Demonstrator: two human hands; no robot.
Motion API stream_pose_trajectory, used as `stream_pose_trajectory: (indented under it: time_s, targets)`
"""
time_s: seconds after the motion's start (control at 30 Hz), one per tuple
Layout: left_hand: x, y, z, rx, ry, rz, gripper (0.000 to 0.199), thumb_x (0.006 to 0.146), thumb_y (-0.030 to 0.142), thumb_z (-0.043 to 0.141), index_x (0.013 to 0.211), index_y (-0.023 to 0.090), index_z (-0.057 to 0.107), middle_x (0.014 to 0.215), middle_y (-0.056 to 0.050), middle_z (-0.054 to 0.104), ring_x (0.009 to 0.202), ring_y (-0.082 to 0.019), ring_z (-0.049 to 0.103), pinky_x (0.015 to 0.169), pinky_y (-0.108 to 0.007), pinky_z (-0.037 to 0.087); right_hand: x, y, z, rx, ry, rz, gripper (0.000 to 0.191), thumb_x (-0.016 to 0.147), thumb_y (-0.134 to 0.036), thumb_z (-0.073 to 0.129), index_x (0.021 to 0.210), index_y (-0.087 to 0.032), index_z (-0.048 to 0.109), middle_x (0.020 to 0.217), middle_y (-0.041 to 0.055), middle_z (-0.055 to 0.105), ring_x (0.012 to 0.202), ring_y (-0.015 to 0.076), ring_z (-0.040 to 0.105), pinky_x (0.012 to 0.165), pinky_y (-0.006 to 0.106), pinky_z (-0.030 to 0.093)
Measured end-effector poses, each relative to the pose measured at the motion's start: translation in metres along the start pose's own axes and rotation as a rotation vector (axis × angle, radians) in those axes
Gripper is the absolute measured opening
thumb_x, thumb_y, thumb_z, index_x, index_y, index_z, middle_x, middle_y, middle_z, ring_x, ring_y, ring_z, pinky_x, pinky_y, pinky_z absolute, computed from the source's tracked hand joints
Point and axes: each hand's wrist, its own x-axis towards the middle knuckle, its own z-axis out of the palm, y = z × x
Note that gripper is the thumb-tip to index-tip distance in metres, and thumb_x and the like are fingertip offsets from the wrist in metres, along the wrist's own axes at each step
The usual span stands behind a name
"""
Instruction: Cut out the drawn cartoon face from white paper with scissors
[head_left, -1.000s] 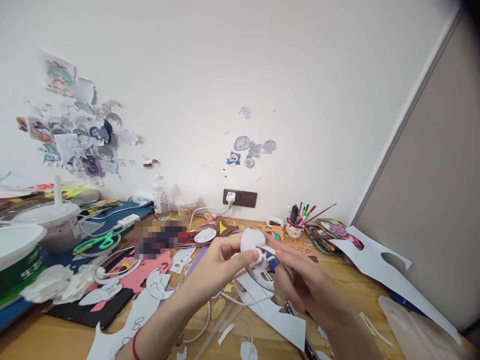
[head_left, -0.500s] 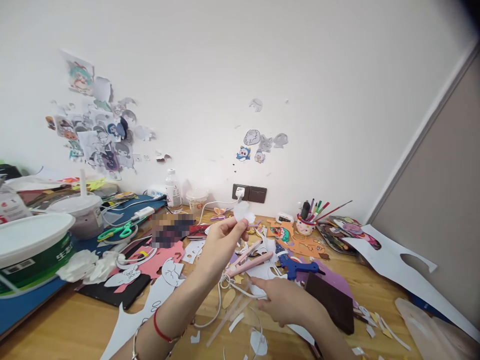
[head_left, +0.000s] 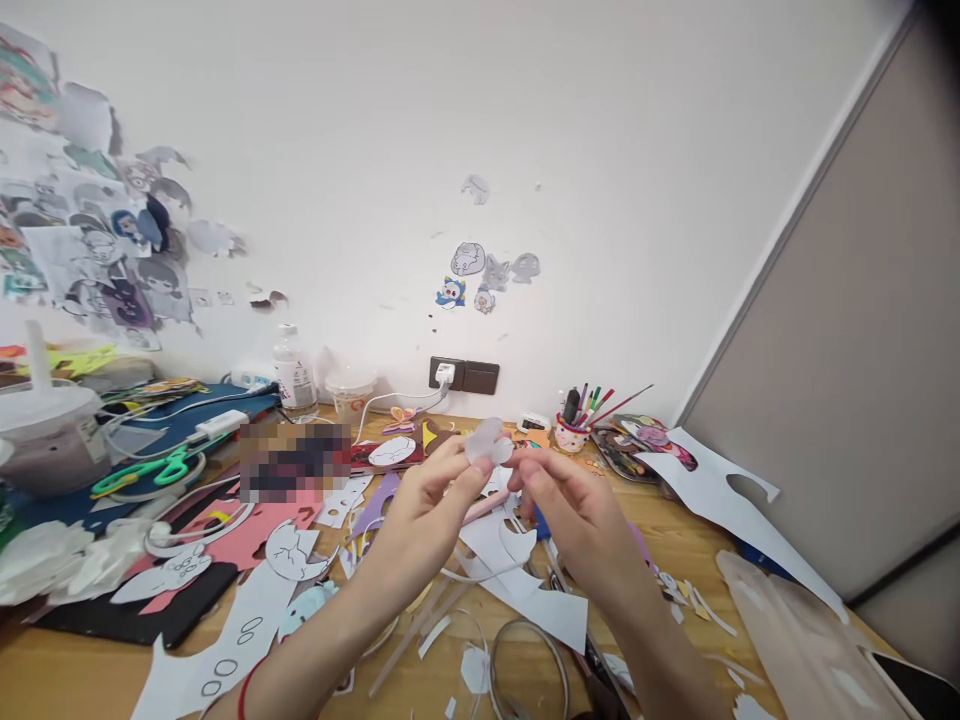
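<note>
Near the middle of the frame, a thin white piece [head_left: 484, 438] could crease or rip if squeezed or pulled hard. Its round edge points up; it looks too round to show a clear long way. The left hand [head_left: 426, 500] pinches its bottom. The right hand [head_left: 574, 500] curls beside it; I can't tell if it touches. A loose pinch could drop it onto the paper scraps [head_left: 551, 612] below.

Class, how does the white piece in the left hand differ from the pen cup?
The white piece is held up in the left hand; the pen cup stands on the table. The white piece is thin and looks plain, while the pen cup is an upright container with red markings and pens inside. Both show white.
</note>
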Motion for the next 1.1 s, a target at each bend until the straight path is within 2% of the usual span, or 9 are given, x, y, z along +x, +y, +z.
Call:
stream_pose_trajectory:
  time_s: [0.1, 0.23, 0.33, 0.43, 0.57, 0.63, 0.7, 0.9, 1.1]
  targets:
    - [0.000, 0.003, 0.003, 0.033, -0.035, 0.009, 0.036, 0.083, 0.035, 0.049, 0.051, 0.019, 0.052, 0.069, 0.000, 0.053, 0.082, -0.016, 0.053, 0.070, -0.023, 0.043, -0.001, -0.001, 0.003, 0.022, 0.036, -0.008, 0.024, 0.086, -0.042, 0.048, 0.083, -0.020, 0.058, 0.063, -0.0034, 0.049, 0.060, 0.0111, 0.046, 0.055, 0.022, 0.035]
    - [0.001, 0.005, 0.003, 0.021, -0.075, 0.021, 0.026, 0.081, 0.030, 0.053, 0.059, 0.017, 0.058, 0.087, -0.002, 0.060, 0.089, -0.017, 0.054, 0.079, -0.025, 0.041, -0.002, -0.002, -0.001, -0.024, 0.078, -0.019, 0.023, 0.086, -0.039, 0.048, 0.077, -0.019, 0.056, 0.065, -0.0024, 0.051, 0.062, 0.0113, 0.046, 0.054, 0.022, 0.034]
    - [0.002, 0.006, 0.001, -0.077, -0.088, -0.041, 0.015, 0.078, 0.030, 0.058, 0.074, 0.017, 0.063, 0.080, -0.001, 0.061, 0.079, -0.015, 0.055, 0.071, -0.024, 0.043, -0.003, -0.005, -0.005, -0.080, 0.054, -0.048, 0.023, 0.087, -0.037, 0.047, 0.076, -0.019, 0.057, 0.068, -0.0011, 0.053, 0.065, 0.0125, 0.048, 0.053, 0.022, 0.035]
    - [-0.001, 0.006, 0.000, -0.070, -0.089, -0.041, 0.017, 0.078, 0.031, 0.058, 0.072, 0.016, 0.063, 0.077, -0.001, 0.061, 0.072, -0.013, 0.053, 0.064, -0.022, 0.041, -0.006, -0.007, -0.004, -0.164, 0.102, -0.091, 0.016, 0.086, -0.034, 0.050, 0.081, -0.020, 0.056, 0.071, -0.0012, 0.054, 0.065, 0.0127, 0.049, 0.052, 0.022, 0.037]
    - [-0.006, 0.003, 0.001, 0.100, -0.004, 0.019, 0.023, 0.081, 0.034, 0.055, 0.067, 0.016, 0.059, 0.073, -0.002, 0.059, 0.071, -0.013, 0.051, 0.066, -0.024, 0.040, -0.008, -0.008, 0.001, -0.353, 0.326, -0.376, 0.003, 0.081, -0.021, 0.058, 0.082, -0.020, 0.056, 0.077, -0.0012, 0.055, 0.069, 0.0122, 0.050, 0.063, 0.025, 0.042]
    - [-0.008, 0.002, 0.001, 0.165, 0.035, 0.060, 0.026, 0.082, 0.035, 0.053, 0.065, 0.017, 0.056, 0.073, -0.002, 0.057, 0.072, -0.014, 0.051, 0.067, -0.026, 0.039, -0.009, -0.008, 0.003, -0.421, 0.330, -0.534, 0.004, 0.080, -0.015, 0.058, 0.078, -0.018, 0.059, 0.080, 0.0007, 0.057, 0.076, 0.0129, 0.052, 0.070, 0.026, 0.042]
    - [-0.010, 0.002, 0.001, 0.203, 0.067, 0.116, 0.027, 0.083, 0.034, 0.052, 0.063, 0.017, 0.053, 0.077, -0.002, 0.057, 0.076, -0.015, 0.052, 0.068, -0.026, 0.039, -0.010, -0.008, 0.004, -0.447, 0.293, -0.592, 0.008, 0.081, -0.013, 0.057, 0.081, -0.017, 0.063, 0.083, 0.0023, 0.059, 0.081, 0.0135, 0.054, 0.073, 0.027, 0.043]
    - [-0.014, 0.006, 0.001, 0.294, 0.087, 0.201, 0.023, 0.085, 0.030, 0.050, 0.066, 0.018, 0.055, 0.071, 0.000, 0.050, 0.072, -0.013, 0.048, 0.065, -0.026, 0.036, -0.012, -0.011, 0.003, -0.391, 0.229, -0.545, 0.007, 0.080, -0.014, 0.059, 0.082, -0.017, 0.065, 0.083, 0.0023, 0.061, 0.081, 0.0131, 0.055, 0.071, 0.026, 0.043]
    - [-0.014, 0.007, 0.002, 0.291, 0.065, 0.211, 0.022, 0.084, 0.028, 0.051, 0.064, 0.018, 0.051, 0.075, -0.002, 0.053, 0.074, -0.014, 0.049, 0.064, -0.025, 0.037, -0.013, -0.014, -0.002, -0.323, 0.161, -0.432, 0.009, 0.082, -0.016, 0.057, 0.078, -0.020, 0.063, 0.081, -0.0021, 0.062, 0.078, 0.0105, 0.055, 0.066, 0.022, 0.042]
